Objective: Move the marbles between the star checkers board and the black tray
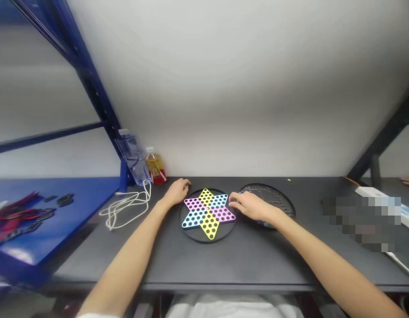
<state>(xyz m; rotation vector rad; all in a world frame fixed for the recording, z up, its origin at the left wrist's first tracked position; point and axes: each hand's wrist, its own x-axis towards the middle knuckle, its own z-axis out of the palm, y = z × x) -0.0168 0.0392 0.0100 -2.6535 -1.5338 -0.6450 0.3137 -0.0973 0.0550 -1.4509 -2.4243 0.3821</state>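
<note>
A six-pointed-star Chinese checkers board point(209, 213) in yellow, pink and blue, dotted with dark holes, lies within a round black rim. A tiny orange-red spot shows near its centre. Beside its upper left edge, my left hand point(178, 192) rests with fingers loosely bent and apart, holding nothing visible. My right hand point(250, 206) is at the board's right edge, thumb and fingers drawn together at the blue and pink points; whatever is between them is too small to make out. Under that wrist lies a round black tray point(287, 201) with rows of small marks and some blue bits, partly hidden.
A white cable point(131, 204) lies loosely coiled at left. Behind it stand a clear bottle point(134, 159) and a smaller bottle of yellow liquid point(155, 166). A blue surface point(85, 203) at far left carries red and black pieces. A white box point(383, 203) sits at right beside a blurred-out patch.
</note>
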